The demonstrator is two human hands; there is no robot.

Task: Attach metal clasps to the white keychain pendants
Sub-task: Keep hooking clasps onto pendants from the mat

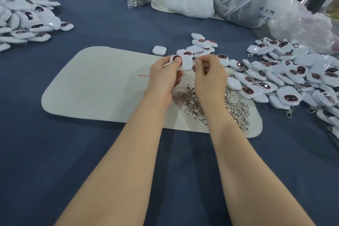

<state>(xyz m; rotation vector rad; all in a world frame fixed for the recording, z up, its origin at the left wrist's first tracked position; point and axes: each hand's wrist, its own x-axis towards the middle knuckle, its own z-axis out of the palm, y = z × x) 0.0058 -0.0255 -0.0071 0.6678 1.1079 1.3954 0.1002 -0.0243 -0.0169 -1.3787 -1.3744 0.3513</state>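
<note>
Clasp being fitted to a pendant, mid-step.
Pendant [185,62] is being gripped by thumb & fingers [177,61] of the left hand [165,73], face up, above the mat [95,82]. Its right edge is being pinched by the right hand [209,73]; whether a clasp is betw. those fingers can't be told. Next, as judged, fine aim is being called for to hook a clasp thru the pendant's loop. Loose clasps [194,104] are lying just under the right hand, w/ the pendant pile [293,79] nearby on the worktop [110,24].
</note>
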